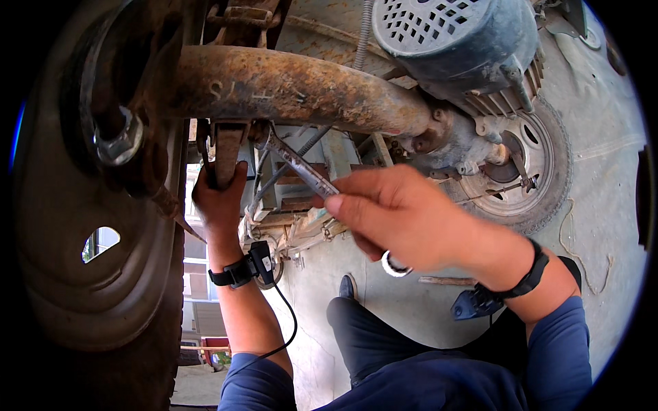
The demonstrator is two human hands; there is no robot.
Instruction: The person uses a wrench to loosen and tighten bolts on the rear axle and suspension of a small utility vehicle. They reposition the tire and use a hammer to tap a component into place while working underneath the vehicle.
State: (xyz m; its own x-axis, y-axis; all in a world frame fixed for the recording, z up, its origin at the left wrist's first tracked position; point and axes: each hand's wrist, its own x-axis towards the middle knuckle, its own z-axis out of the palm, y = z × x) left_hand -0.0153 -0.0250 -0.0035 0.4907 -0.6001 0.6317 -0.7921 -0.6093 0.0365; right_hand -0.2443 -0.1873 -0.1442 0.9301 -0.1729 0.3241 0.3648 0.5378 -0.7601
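My right hand (397, 216) is closed round the shaft of a steel combination wrench (301, 164). One bright ring-shaped end shows below my palm. The wrench's far end meets a rusty nut (259, 131) on the underside of a curved, rusty axle tube (274, 85). My left hand (223, 198) reaches up from below, its fingers curled about the lower end of a flat metal bracket (227, 152) that hangs under the tube. The bracket and the shadow hide most of those fingers, so I cannot make out what they grip.
A large wheel (103, 294) stands close on the left, with a big shiny nut (120, 140) near its hub. At the upper right hangs a blue-grey motor (459, 48), with a smaller wheel (531, 164) behind it. A wooden strip (447, 281) lies on the concrete floor.
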